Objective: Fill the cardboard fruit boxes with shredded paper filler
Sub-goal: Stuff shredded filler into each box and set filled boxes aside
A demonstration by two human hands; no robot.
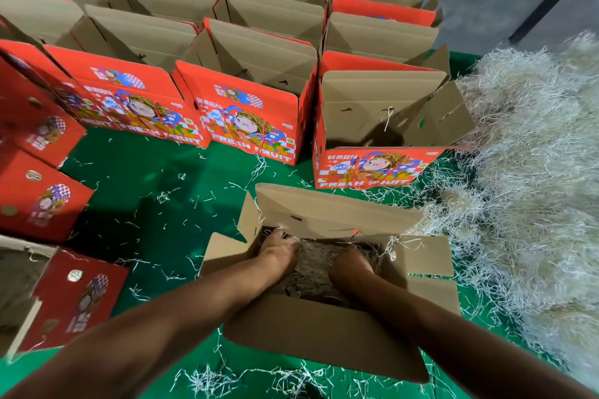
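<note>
Nearest box [327, 334]: open, flaps spread, on the green floor [155, 204]; both arms reach into it.
Left hand [280, 253]: inside the box at its left wall, fingers pressed into the shredded paper [316, 266]; grip cannot be told.
Right hand [351, 266]: sunk in the same filler, fingers hidden; grip cannot be told.
Filler pile [531, 172]: heaped along the right, touching the box.
Open boxes [252, 87]: red printed, in rows beyond.
</note>
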